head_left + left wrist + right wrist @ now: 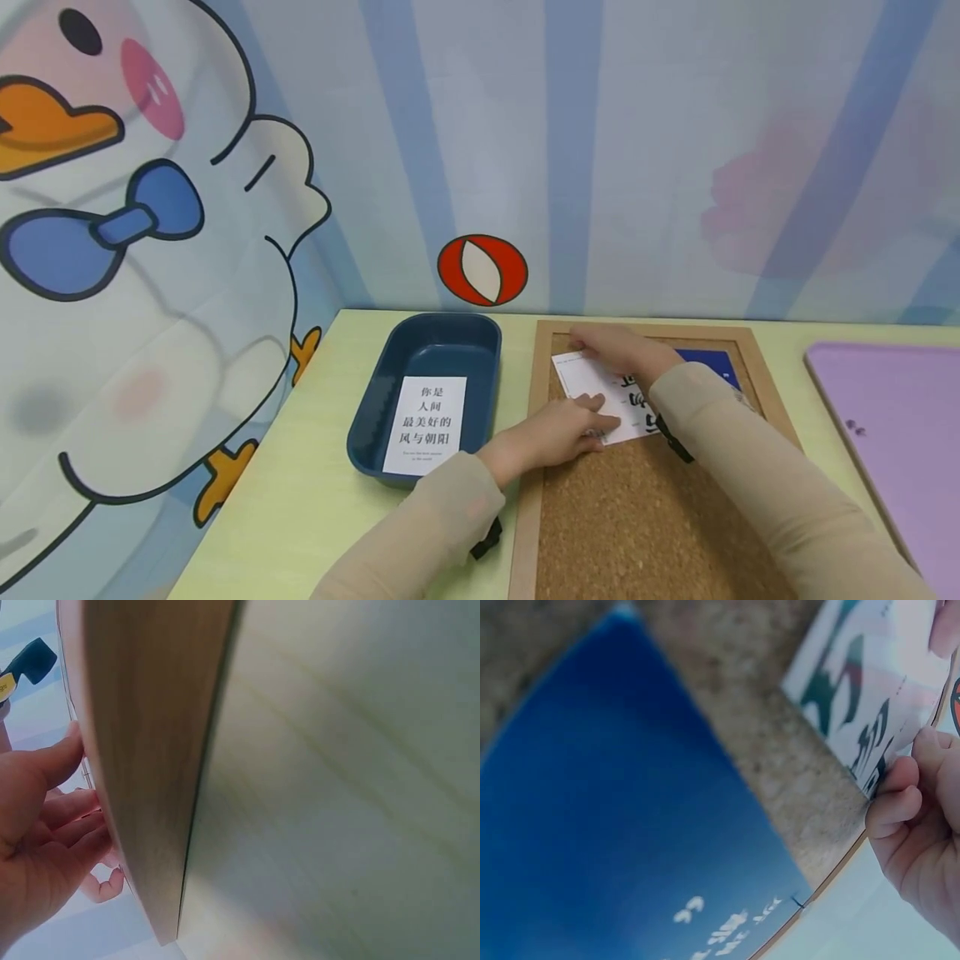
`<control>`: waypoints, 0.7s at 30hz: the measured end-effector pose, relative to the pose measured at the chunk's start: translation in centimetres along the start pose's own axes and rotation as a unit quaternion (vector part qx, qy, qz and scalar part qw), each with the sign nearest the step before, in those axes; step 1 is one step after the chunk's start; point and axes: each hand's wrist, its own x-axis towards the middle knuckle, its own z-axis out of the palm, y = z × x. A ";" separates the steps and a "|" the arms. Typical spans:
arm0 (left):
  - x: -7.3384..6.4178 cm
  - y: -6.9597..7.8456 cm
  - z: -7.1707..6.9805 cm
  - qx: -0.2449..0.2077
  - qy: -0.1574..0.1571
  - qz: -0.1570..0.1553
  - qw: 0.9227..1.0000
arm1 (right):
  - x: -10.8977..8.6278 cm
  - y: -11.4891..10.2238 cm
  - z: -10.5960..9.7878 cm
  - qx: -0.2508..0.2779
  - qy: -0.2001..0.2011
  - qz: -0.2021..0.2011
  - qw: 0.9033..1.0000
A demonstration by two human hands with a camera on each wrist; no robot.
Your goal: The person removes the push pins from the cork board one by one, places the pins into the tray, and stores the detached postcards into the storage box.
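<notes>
A white card [573, 373] with large black lettering lies askew on the upper part of a wood-framed cork board [630, 517]. Spread fingers of my left hand [551, 432] press the card's lower left part. At its upper edge, my right hand [618, 346] has its fingers curled, and in the right wrist view the thumb and fingertips of that hand [922, 817] pinch the card's edge. Beside it on the cork is a dark blue card [630, 795] with white marks, a small pin [799, 902] at its corner; my right forearm partly covers it in the head view.
Left of the board, a navy tray [367, 417] holds another white card [425, 425] printed with black characters. A lilac tray [900, 483] stands on the right, with a few tiny dark objects [855, 427] in it. A patterned backdrop [637, 167] rises behind the table.
</notes>
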 end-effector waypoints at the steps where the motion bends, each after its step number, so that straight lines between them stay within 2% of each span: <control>1: 0.0 0.0 0.0 0.001 0.001 0.000 1.000 | 0.0 0.0 0.0 -0.002 0.003 -0.007 1.000; 4: 0.0 0.0 0.0 0.006 0.002 0.000 1.000 | -0.2 0.3 -0.1 0.036 -0.009 0.011 0.999; 8: 0.0 0.1 -0.1 0.007 -0.001 -0.003 1.000 | -0.4 0.4 -0.4 0.085 -0.034 0.075 0.993; 13: 0.1 0.2 -0.3 0.001 -0.006 -0.002 1.000 | -0.2 0.4 -0.5 0.069 -0.046 0.099 0.992; 15: 0.2 0.3 -0.3 -0.001 -0.008 -0.001 1.000 | -0.1 0.3 -0.4 0.066 -0.047 0.094 0.992; 21: 0.2 0.1 -0.2 0.002 -0.008 -0.003 1.000 | 0.1 0.1 -0.2 0.027 -0.024 0.030 0.999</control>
